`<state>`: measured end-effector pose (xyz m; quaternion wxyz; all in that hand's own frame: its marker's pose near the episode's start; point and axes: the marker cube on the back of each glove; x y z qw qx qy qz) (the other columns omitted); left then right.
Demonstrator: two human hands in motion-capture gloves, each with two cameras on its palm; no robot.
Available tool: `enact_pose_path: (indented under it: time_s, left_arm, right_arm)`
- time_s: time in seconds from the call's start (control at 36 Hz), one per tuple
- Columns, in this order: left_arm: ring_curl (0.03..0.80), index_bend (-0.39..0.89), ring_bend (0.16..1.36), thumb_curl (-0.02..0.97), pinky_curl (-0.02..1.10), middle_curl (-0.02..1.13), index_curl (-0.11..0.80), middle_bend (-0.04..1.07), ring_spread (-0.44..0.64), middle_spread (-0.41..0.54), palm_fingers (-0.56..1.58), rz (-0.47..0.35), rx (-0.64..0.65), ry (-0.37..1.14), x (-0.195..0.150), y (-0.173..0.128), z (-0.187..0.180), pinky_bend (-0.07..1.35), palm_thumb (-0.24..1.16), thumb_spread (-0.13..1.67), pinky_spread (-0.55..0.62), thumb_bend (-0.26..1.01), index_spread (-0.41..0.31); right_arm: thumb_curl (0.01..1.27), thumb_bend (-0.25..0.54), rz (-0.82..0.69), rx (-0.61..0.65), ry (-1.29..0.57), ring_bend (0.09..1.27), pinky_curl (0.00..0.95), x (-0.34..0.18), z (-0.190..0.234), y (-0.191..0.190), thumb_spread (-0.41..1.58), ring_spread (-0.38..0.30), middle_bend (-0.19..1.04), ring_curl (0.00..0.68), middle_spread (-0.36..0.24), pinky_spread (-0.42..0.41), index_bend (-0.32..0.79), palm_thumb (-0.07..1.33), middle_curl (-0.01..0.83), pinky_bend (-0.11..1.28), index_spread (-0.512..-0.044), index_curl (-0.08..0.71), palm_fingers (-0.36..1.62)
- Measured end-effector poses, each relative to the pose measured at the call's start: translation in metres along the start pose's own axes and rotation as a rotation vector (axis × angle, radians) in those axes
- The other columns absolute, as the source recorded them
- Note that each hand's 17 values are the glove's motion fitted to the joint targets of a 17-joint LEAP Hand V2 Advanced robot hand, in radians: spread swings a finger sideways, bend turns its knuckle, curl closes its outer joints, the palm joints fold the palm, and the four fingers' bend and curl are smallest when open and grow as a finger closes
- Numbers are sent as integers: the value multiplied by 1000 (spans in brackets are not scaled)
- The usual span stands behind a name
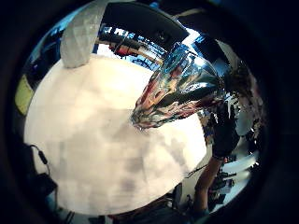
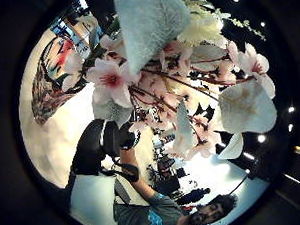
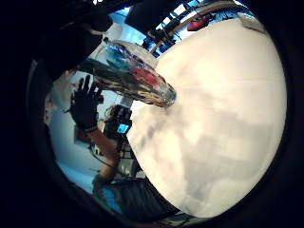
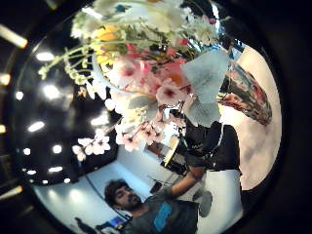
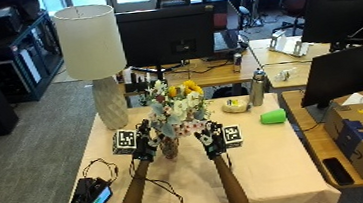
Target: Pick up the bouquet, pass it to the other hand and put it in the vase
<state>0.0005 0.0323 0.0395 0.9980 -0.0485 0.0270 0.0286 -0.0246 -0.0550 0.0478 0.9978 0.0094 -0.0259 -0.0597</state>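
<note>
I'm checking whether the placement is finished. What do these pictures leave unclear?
- Bouquet stems: hidden inside the vase in the outside view.
- Left hand: too small in the outside view to tell whether it touches the vase.
- Right hand: spread, beside the vase; contact with the blossoms unclear.

Vase (image 5: pixel 169 147): glass, glossy, multicolour streaks, strong reflections. Bouquet (image 5: pixel 175 107) in vase: blooms w/ matt, cloth-like petals. Tablecloth (image 5: pixel 274 158) under vase: pale fabric, matt, smooth. Lamp (image 5: pixel 97 59) left-behind vase: matt shade, textured white base. Bottle (image 5: pixel 256 87) right-behind vase: brushed metal. Cup (image 5: pixel 273 116) right of vase: green, looks plastic.
</note>
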Motion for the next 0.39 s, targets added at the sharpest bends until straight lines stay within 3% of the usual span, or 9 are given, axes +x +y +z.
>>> enact_pose_path:
  time_s: [0.14, 0.25, 0.39]
  left_arm:
    - [278, 117, 717, 337, 284, 320, 153, 290, 308, 170, 158, -8, -10, 2, 4, 1, 2, 400, 570, 977, 501, -25, 88]
    - [280, 116, 720, 345, 290, 325, 161, 286, 308, 171, 154, -14, -13, -19, 8, 4, 3, 399, 567, 978, 501, -27, 84]
    - [281, 119, 720, 353, 298, 330, 170, 280, 310, 172, 147, -32, -9, -18, 17, 7, 3, 402, 565, 979, 502, -27, 82]
  right_arm:
    - [498, 155, -29, 8, 6, 243, 336, 0, -10, 2, 952, 55, 228, 291, -60, 251, 145, 907, 356, 491, -323, 245, 480]
    - [512, 126, 84, 43, 115, 238, 337, 14, -19, 5, 959, 57, 223, 295, -60, 252, 141, 903, 362, 487, -326, 253, 481]
    - [528, 94, -23, 21, -17, 232, 339, -5, -15, 6, 968, 58, 216, 299, -60, 253, 139, 901, 369, 482, -326, 262, 483]
